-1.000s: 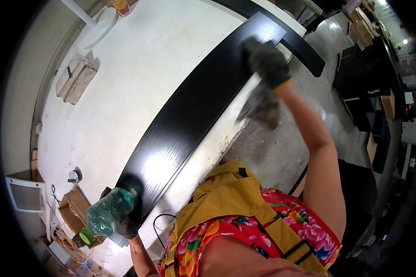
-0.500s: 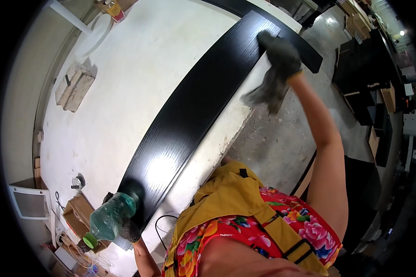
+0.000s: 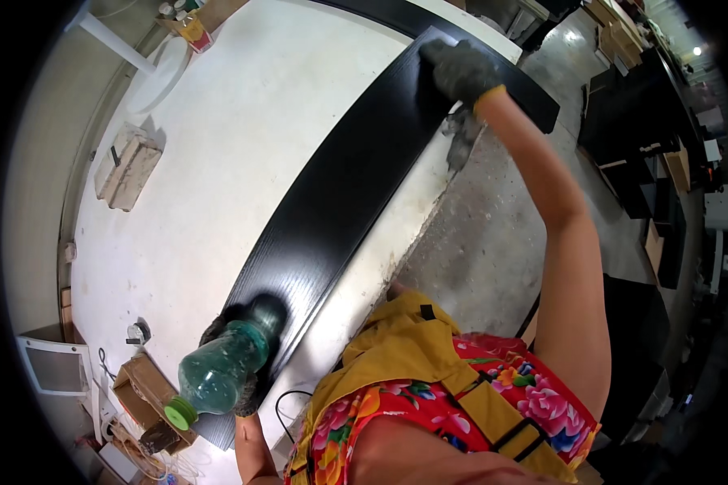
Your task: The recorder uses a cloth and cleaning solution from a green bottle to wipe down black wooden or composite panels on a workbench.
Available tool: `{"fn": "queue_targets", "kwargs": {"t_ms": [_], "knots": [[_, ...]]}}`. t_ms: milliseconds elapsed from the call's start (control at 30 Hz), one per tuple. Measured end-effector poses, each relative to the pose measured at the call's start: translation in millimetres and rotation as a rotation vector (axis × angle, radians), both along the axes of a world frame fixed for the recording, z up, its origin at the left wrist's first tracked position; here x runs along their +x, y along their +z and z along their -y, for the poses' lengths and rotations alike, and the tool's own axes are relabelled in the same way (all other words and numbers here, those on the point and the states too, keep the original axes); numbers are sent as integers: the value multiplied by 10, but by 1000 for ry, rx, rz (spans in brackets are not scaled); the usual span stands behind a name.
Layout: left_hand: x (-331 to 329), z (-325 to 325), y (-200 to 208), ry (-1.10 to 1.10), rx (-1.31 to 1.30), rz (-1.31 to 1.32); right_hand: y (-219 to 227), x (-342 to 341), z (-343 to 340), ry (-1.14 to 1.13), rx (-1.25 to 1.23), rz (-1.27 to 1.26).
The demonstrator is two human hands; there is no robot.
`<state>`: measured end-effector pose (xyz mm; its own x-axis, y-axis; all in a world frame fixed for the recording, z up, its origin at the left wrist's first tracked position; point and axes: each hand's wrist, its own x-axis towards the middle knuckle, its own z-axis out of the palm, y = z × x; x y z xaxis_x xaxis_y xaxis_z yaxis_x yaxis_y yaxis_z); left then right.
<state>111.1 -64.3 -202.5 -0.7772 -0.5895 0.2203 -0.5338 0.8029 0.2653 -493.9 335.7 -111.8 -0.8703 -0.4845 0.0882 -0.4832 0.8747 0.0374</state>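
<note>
Black panel (image 3: 340, 194) under both gloved hands, green bottle (image 3: 218, 372) gripped left

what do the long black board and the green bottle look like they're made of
Black board: probably wood or veneered panel with a satin black finish, since fine grain lines and a soft glare show. Green bottle: looks like clear-tinted plastic, translucent with a green screw cap.

Long panel (image 3: 340, 186) — glossy black, fine grain visible. Worktable (image 3: 243, 121) — off-white, stained. Bottle (image 3: 214, 373) at 7 o'clock: translucent green, bright green cap. Both gloves dark grey; yellow cuff noted on right hand (image 3: 461, 71) at 1 o'clock. Apron (image 3: 404, 356) mustard yellow; shirt (image 3: 493, 404) red with floral pattern.
</note>
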Motion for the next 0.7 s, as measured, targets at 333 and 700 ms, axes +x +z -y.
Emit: {"fn": "queue_targets", "kwargs": {"t_ms": [333,700], "knots": [[-222,-44,-19,-46,58,-15,72,-622,-120,35,-57,32],[-432,21,19,-103,96,-32,-181,-389,-992,106,-65,-86]]}}
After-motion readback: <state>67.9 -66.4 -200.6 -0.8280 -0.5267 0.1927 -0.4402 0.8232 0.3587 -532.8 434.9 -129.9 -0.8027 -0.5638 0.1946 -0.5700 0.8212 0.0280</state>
